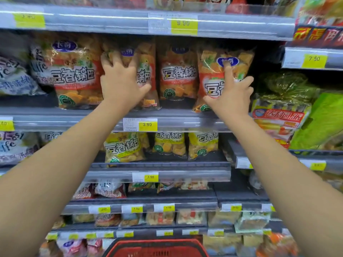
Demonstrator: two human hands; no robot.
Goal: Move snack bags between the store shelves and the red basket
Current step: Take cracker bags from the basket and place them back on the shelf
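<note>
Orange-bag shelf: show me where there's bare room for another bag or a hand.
Bare shelf floor shows left of the first orange bag, below the white-and-blue bag. A dark gap opens between the fourth orange bag and the gold-wrapped packs. Between these the orange bags crowd edge to edge; the left hand holds the second orange bag, the right hand the fourth.

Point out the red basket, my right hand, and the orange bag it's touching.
red basket [156, 243]: head view, its top rim.
right hand [230, 94]: head view, back of the hand.
orange bag [208, 72]: head view, its front, left of the hand.
</note>
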